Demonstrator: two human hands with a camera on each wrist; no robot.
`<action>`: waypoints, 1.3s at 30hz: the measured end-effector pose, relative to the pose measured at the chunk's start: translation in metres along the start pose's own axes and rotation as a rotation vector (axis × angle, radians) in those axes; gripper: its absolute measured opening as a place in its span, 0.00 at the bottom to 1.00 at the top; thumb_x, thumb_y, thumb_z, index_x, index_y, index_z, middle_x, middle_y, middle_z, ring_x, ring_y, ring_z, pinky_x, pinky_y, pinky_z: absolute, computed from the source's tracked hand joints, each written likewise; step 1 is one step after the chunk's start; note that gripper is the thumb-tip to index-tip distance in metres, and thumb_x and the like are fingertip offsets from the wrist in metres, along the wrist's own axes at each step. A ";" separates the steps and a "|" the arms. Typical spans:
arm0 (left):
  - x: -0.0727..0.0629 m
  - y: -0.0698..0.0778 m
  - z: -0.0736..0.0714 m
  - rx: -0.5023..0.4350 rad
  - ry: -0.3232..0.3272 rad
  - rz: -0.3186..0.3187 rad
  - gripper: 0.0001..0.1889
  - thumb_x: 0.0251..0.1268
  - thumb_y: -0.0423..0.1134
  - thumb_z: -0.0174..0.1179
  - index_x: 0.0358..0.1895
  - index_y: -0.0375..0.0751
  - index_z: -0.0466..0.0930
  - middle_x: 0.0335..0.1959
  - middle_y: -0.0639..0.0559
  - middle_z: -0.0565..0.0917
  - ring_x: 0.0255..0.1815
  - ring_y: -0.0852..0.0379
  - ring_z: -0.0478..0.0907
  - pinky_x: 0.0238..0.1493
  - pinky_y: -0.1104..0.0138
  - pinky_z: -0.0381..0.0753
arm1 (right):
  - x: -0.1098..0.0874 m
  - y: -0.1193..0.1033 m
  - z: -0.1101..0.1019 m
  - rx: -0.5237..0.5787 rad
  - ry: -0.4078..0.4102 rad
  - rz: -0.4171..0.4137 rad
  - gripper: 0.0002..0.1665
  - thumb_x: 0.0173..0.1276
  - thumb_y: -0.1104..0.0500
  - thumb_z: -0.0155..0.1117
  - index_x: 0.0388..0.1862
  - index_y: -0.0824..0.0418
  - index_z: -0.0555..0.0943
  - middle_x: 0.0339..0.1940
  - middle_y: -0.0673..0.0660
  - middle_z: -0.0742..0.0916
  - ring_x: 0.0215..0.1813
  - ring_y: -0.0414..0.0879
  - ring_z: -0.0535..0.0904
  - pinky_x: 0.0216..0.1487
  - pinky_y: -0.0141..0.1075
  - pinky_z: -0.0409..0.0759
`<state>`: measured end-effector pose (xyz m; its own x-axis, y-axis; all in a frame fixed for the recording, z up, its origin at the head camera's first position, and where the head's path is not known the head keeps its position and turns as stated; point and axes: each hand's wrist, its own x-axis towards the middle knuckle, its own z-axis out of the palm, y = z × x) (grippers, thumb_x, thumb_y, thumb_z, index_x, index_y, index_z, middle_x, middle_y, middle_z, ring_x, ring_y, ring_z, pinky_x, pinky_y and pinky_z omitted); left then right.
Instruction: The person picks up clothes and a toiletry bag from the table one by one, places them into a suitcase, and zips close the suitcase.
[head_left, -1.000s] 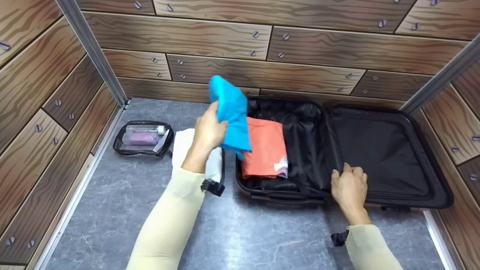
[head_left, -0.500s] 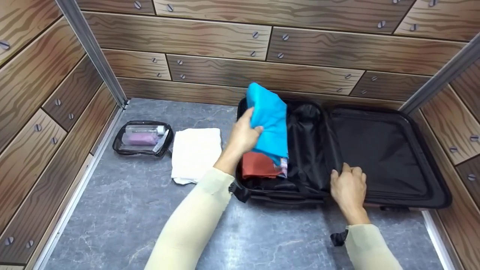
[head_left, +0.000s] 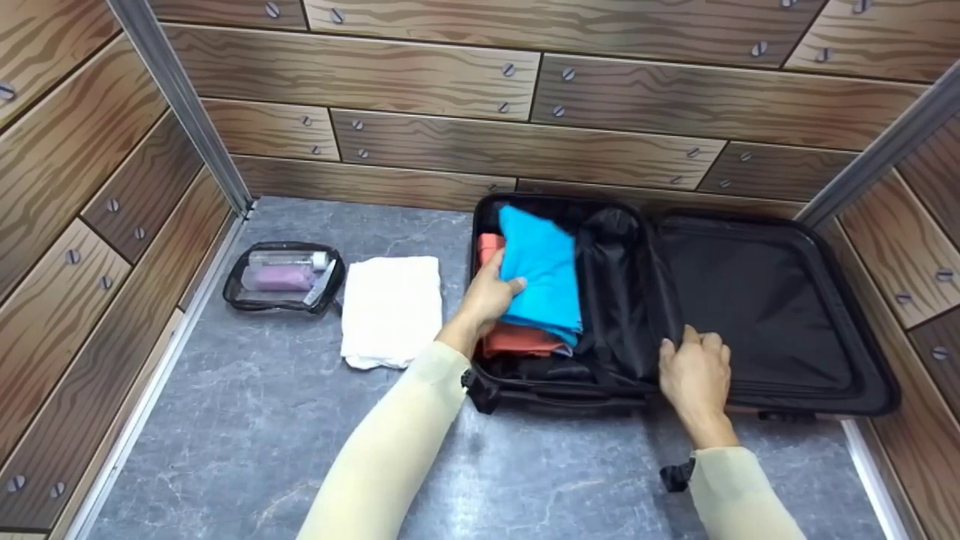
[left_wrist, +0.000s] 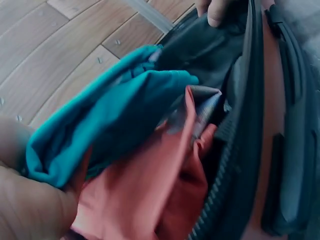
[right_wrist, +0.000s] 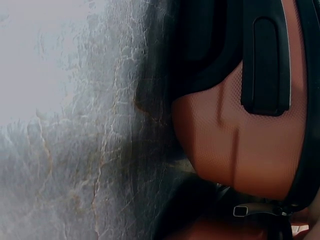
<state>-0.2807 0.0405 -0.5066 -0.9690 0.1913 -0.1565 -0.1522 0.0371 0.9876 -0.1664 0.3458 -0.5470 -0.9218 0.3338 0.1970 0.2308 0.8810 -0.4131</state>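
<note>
My left hand [head_left: 489, 294] pinches the left edge of a folded blue garment [head_left: 541, 270], thumb on top. The garment lies low in the left half of an open black-lined suitcase [head_left: 574, 397], over a folded orange garment [head_left: 521, 341]. In the left wrist view the blue garment [left_wrist: 110, 115] droops across the orange garment [left_wrist: 145, 195], beside the zipper edge. My right hand [head_left: 696, 375] grips the suitcase's edge at the fold between its two halves. The right wrist view shows the copper-coloured shell [right_wrist: 250, 145] with its handle; little of the hand shows there.
Left of the suitcase, a folded white cloth [head_left: 392, 311] lies on the grey marbled floor [head_left: 225, 420]. Further left sits a clear toiletry pouch [head_left: 285, 276] with a bottle and a purple item. Wood-patterned walls [head_left: 420, 135] enclose the back and sides.
My left hand has carried the blue garment rightward from over the white cloth, then lowered it onto the orange garment in the suitcase. My right hand has stayed at the suitcase's edge.
</note>
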 end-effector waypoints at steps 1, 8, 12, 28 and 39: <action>0.000 -0.002 -0.002 -0.001 0.012 -0.018 0.36 0.74 0.26 0.58 0.83 0.47 0.63 0.77 0.42 0.72 0.75 0.45 0.69 0.79 0.51 0.66 | 0.000 0.000 0.000 -0.001 -0.004 0.001 0.33 0.81 0.54 0.54 0.72 0.79 0.71 0.61 0.79 0.77 0.63 0.76 0.69 0.66 0.67 0.69; -0.009 -0.002 -0.005 0.328 0.044 -0.094 0.43 0.71 0.25 0.55 0.86 0.39 0.46 0.76 0.34 0.73 0.75 0.42 0.71 0.75 0.52 0.71 | 0.000 0.000 0.000 -0.009 -0.006 -0.003 0.33 0.81 0.54 0.54 0.72 0.79 0.71 0.61 0.79 0.77 0.63 0.77 0.69 0.65 0.68 0.70; -0.019 0.001 -0.001 0.669 0.066 -0.056 0.47 0.71 0.28 0.55 0.87 0.38 0.38 0.69 0.28 0.77 0.66 0.38 0.79 0.67 0.51 0.79 | 0.000 0.000 0.001 -0.009 -0.018 -0.003 0.33 0.82 0.54 0.53 0.72 0.79 0.70 0.61 0.80 0.77 0.63 0.77 0.69 0.65 0.68 0.69; -0.036 -0.002 0.005 1.310 -0.279 0.269 0.47 0.72 0.63 0.64 0.86 0.50 0.55 0.87 0.37 0.53 0.87 0.31 0.43 0.86 0.49 0.50 | 0.000 -0.001 0.000 -0.002 0.015 -0.011 0.33 0.80 0.54 0.55 0.71 0.79 0.72 0.60 0.79 0.77 0.63 0.77 0.69 0.65 0.68 0.69; -0.032 -0.014 0.013 1.465 -0.340 0.138 0.43 0.76 0.54 0.63 0.87 0.65 0.49 0.88 0.38 0.44 0.86 0.27 0.38 0.85 0.45 0.53 | 0.000 -0.001 0.001 0.000 0.008 -0.006 0.33 0.81 0.53 0.54 0.72 0.79 0.71 0.61 0.79 0.77 0.64 0.77 0.69 0.65 0.68 0.69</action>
<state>-0.2447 0.0471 -0.5151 -0.8378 0.4789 -0.2623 0.4558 0.8778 0.1470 -0.1674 0.3447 -0.5474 -0.9204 0.3317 0.2069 0.2257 0.8830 -0.4115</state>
